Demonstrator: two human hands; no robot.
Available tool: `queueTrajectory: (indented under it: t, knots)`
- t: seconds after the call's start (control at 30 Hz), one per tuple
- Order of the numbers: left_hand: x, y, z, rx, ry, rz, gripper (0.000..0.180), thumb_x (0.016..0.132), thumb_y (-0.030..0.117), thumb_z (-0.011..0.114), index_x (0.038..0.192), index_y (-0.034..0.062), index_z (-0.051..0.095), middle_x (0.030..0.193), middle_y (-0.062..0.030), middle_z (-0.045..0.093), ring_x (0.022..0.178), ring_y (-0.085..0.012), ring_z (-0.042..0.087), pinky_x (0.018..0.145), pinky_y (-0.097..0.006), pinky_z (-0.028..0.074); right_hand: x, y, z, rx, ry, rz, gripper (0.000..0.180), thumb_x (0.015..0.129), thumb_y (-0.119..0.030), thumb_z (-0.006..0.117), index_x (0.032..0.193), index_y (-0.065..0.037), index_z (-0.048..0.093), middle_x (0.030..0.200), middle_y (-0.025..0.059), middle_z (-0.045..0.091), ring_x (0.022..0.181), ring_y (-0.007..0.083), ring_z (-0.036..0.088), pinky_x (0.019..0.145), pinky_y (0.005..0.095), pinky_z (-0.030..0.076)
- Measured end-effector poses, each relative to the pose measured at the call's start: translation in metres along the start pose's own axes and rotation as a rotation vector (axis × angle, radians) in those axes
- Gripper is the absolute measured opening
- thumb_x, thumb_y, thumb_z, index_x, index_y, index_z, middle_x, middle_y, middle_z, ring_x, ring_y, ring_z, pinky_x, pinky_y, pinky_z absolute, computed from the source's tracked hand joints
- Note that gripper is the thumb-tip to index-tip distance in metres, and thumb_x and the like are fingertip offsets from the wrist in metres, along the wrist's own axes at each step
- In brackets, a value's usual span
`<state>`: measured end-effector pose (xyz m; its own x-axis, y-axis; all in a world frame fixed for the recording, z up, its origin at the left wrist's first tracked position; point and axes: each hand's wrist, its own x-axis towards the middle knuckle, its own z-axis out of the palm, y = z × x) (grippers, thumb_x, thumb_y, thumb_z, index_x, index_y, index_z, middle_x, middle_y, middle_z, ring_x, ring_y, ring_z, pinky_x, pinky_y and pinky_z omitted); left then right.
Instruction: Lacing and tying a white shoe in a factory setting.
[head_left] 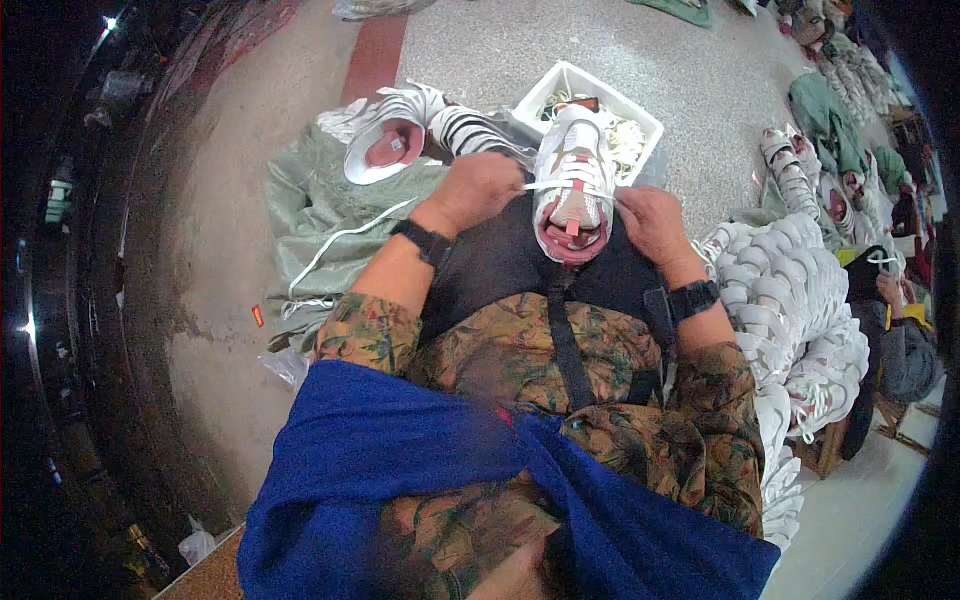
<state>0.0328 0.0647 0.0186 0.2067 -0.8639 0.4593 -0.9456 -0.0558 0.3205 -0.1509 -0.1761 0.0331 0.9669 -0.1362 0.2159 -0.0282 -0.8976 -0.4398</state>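
In the head view, the shoe [574, 192] sits between your left hand [482, 192] and right hand [655, 222], its long axis running toe-away from you. Both hands are about equally near, their fingers pinching the white lace [543, 185] drawn out to either side.

By the floor [720, 100], crossed by a dark red stripe [376, 55], a small orange scrap [257, 316] and a green sack [300, 210] are being carried. On the sack, nested white shoes [388, 145] and a loose lace [342, 237] are being supported. Over the dark-clad lap [470, 275], a white shoe [577, 165] is being held, contact beneath being hidden.
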Motion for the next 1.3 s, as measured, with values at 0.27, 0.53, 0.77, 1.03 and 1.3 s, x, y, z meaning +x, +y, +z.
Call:
queueTrajectory:
  t: [0.27, 0.53, 0.77, 1.03, 1.3]
  knots:
    - [-0.147, -0.050, -0.043, -0.335, 0.072, -0.799, 0.016, 0.080, 0.016, 0.068, 0.080, 0.0009, 0.066, 0.071, -0.0059, 0.062, 0.065, -0.0117, 0.055, 0.060, -0.028, 0.044, -0.085, 0.095, -0.028, 0.302, 0.196, 0.188, 0.012, 0.082, -0.010, 0.063, 0.085, 0.002, 0.065, 0.077, 0.0143, 0.065, 0.072, 0.0257, 0.063, 0.065, 0.0339, 0.047]
    - [-0.285, -0.075, -0.070, -0.384, 0.111, -1.089, 0.012, 0.079, 0.012, 0.067, 0.074, 0.0022, 0.064, 0.070, 0.0027, 0.059, 0.066, -0.0068, 0.051, 0.061, -0.024, 0.042, -0.189, 0.191, -0.083, 0.056, 0.223, 0.456, 0.019, 0.084, -0.015, 0.058, 0.078, 0.003, 0.061, 0.061, 0.0064, 0.053, 0.057, 0.0152, 0.047, 0.056, 0.0299, 0.040]
    - [-0.321, -0.081, -0.057, -0.404, -0.033, -1.297, 0.012, 0.075, 0.013, 0.069, 0.073, 0.0020, 0.066, 0.064, -0.0001, 0.061, 0.058, -0.0082, 0.051, 0.056, -0.026, 0.042, -0.250, 0.247, -0.094, 0.026, 0.213, 0.584, 0.017, 0.083, -0.013, 0.059, 0.084, 0.002, 0.065, 0.059, 0.0011, 0.052, 0.055, 0.0093, 0.047, 0.052, 0.0268, 0.038]
    - [-0.263, -0.059, -0.061, -0.208, -0.138, -1.341, 0.024, 0.076, 0.024, 0.072, 0.068, 0.0027, 0.063, 0.058, -0.0018, 0.058, 0.051, -0.0106, 0.050, 0.049, -0.028, 0.040, -0.259, 0.256, -0.117, -0.206, 0.349, 0.642, 0.023, 0.078, -0.021, 0.063, 0.079, 0.001, 0.068, 0.066, 0.0118, 0.062, 0.064, 0.0216, 0.059, 0.062, 0.0355, 0.044]
    - [-0.064, 0.025, -0.033, -1.299, -0.494, -0.793, 0.022, 0.084, 0.020, 0.061, 0.069, 0.0052, 0.055, 0.063, -0.0024, 0.057, 0.052, -0.0076, 0.051, 0.046, -0.022, 0.038, -0.100, 0.080, -0.044, 0.923, -0.309, 0.474, 0.017, 0.079, -0.013, 0.065, 0.066, -0.006, 0.057, 0.065, -0.0016, 0.054, 0.062, 0.0068, 0.051, 0.055, 0.0268, 0.040]
